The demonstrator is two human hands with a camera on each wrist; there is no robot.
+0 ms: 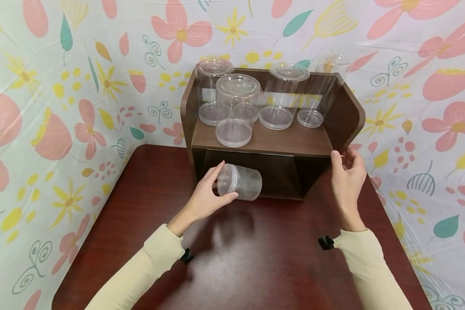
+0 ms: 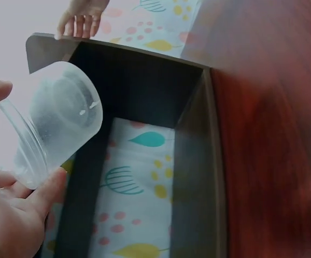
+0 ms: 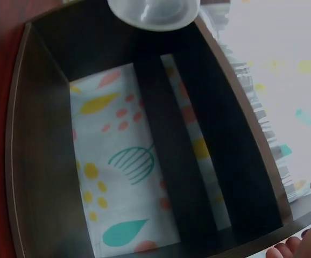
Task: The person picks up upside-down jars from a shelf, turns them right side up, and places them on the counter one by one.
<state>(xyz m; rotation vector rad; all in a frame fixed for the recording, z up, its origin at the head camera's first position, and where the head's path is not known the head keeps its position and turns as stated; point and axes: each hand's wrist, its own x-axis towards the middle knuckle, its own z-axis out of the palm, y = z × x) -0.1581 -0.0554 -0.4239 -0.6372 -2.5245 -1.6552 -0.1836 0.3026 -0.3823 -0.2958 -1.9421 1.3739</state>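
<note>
My left hand (image 1: 203, 196) grips a clear plastic jar (image 1: 248, 183) by its ridged lid end, thumb on the near side and fingers on the far side. Tilted on its side, the jar is in front of the lower opening of a brown two-level shelf (image 1: 263, 144). In the left wrist view the jar's base (image 2: 72, 99) points toward that opening. My right hand (image 1: 348, 181) holds the front edge of the shelf's right side panel. At the edge of the right wrist view, the thumb and fingertips (image 3: 290, 247) of that hand appear beside the panel.
Several clear jars, including a front jar (image 1: 234, 132), a middle jar (image 1: 276, 118) and a tall narrow jar (image 1: 310, 118), stand on the upper board. The shelf rests on a dark red table (image 1: 151, 241). Flower-patterned cloth (image 1: 112, 64) hangs behind and along both sides.
</note>
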